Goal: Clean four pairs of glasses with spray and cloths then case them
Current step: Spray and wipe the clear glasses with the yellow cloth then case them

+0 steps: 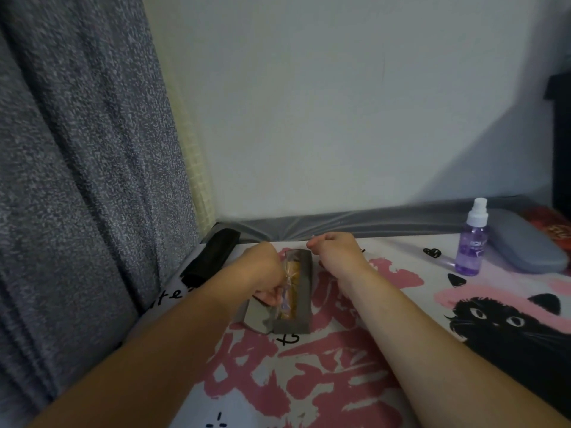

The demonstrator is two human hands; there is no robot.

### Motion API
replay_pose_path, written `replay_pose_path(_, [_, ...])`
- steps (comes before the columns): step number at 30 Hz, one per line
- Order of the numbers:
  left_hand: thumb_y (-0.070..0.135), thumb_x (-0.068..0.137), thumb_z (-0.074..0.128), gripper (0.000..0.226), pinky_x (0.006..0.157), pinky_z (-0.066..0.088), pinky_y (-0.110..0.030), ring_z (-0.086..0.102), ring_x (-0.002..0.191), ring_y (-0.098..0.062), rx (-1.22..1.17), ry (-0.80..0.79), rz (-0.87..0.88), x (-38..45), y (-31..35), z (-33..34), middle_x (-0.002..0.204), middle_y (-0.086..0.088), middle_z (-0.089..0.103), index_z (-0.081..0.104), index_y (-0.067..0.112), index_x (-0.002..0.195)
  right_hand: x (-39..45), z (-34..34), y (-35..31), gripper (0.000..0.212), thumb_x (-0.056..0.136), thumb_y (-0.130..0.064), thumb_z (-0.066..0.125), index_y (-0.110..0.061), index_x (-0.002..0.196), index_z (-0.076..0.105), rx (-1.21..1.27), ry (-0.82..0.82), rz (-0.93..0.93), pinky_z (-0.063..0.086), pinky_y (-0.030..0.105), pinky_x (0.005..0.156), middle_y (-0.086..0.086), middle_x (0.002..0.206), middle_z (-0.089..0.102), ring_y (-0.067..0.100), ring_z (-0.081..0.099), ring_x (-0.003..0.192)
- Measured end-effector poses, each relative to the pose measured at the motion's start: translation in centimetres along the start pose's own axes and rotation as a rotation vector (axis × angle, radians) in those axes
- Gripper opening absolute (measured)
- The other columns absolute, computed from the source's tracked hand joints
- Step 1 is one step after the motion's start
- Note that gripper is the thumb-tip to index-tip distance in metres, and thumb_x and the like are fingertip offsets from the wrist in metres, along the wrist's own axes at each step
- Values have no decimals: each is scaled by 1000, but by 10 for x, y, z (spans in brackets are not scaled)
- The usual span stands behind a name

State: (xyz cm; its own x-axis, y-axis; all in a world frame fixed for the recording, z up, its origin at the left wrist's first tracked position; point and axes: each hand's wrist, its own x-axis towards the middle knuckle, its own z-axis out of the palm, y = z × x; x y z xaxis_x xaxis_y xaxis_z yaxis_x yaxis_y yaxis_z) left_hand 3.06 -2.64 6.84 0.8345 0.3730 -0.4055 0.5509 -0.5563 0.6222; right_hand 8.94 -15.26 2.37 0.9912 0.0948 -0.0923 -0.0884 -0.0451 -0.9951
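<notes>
A: From the head camera, we take the open grey case (285,293) as our landmark. It lies on a sheet (355,350) printed with pink marks and black cats, with an orange lining showing inside.

B: Our left hand (262,273) is over the case's left side. Its fingers (272,299) curl round a clear, pale purple pair of glasses (285,291) and hold it in the case opening.

A: Our right hand (335,250) hovers just past the case's far right corner, touching nothing. Its fingers are tucked loosely under; the thumb juts toward the left. How far they curl we cannot tell, since the back of the hand hides them.

B: Well to the right of the case stands a spray bottle (472,239) with purple liquid and a white cap, upright on the sheet.

A: Just beyond the bottle, further right, lies a closed grey case (525,245).

B: To the left of our open case, at the edge of the sheet, lies a black case (211,257), close to a grey curtain (77,165).

A: Behind it all, a pale wall (340,103).
</notes>
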Motion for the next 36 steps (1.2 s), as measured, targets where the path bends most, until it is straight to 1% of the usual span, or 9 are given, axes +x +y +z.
replay_pose_path(6, [0, 100, 51, 17, 69, 64, -35, 72, 63, -25, 15, -90, 25, -13, 1, -9, 77, -18, 72, 66, -6, 95, 2, 1, 4, 21, 94, -10, 63, -17, 77, 74, -55, -10, -7, 44, 30, 79, -1, 86, 68, 18, 61, 86])
replay_pose_path(9, [7, 102, 51, 20, 68, 62, -35, 70, 68, -27, 66, 35, 90, -15, 3, -15, 81, -16, 70, 65, -7, 103, 3, 1, 4, 24, 94, -9, 62, -19, 74, 71, -65, -9, -18, 44, 30, 77, -1, 82, 66, 17, 59, 81])
replay_pose_path(14, [7, 96, 57, 25, 58, 54, -20, 65, 66, -12, 304, 152, 331, -25, -10, -20, 81, 1, 74, 79, 15, 86, 6, 2, 7, 20, 93, -12, 63, -18, 77, 73, -88, -1, -31, 47, 32, 81, 2, 89, 70, 20, 63, 88])
replay_pose_path(18, [7, 93, 55, 30, 90, 57, -32, 69, 96, -19, 543, 158, 404, -29, -25, -4, 104, 1, 76, 81, 19, 101, 8, 4, 8, 20, 91, -13, 64, -19, 75, 74, -109, 2, -35, 50, 33, 81, 0, 84, 69, 21, 63, 86])
replay_pose_path(22, [7, 92, 53, 29, 85, 60, -43, 71, 89, -23, 505, 202, 361, -24, -28, 1, 99, -6, 76, 80, 15, 97, 8, 2, 9, 16, 93, -14, 64, -15, 82, 76, -119, -5, -38, 52, 37, 87, 2, 90, 70, 22, 64, 90])
replay_pose_path(26, [8, 93, 55, 25, 81, 60, -39, 70, 89, -24, 543, 216, 382, -33, -28, 7, 103, -9, 75, 78, 11, 104, 8, 3, 10, 19, 94, -17, 63, -21, 80, 73, -174, -13, -93, 52, 37, 86, -1, 87, 69, 22, 64, 90])
replay_pose_path(29, [11, 94, 55, 27, 82, 59, -37, 67, 88, -19, 551, 218, 414, -37, -32, 8, 103, -4, 73, 76, 17, 109, 3, 6, 10, 15, 97, -24, 61, -20, 96, 75, -316, -53, -241, 48, 32, 85, -5, 97, 70, 16, 63, 96])
replay_pose_path(32, [4, 95, 48, 41, 96, 54, -36, 60, 102, -18, 484, 251, 484, -40, -37, 1, 116, -4, 68, 74, 24, 118, -5, 8, 10, 23, 101, -23, 55, -18, 115, 73, -452, -109, -332, 39, 25, 84, -1, 114, 70, 15, 60, 104])
replay_pose_path(36, [22, 104, 46, 44, 107, 36, -34, 38, 130, -18, 186, 471, 444, -49, -53, -7, 142, 0, 48, 45, 27, 148, -4, 6, 10, 27, 105, -23, 49, -17, 110, 75, -479, -119, -314, 39, 27, 82, 3, 111, 72, 21, 61, 104])
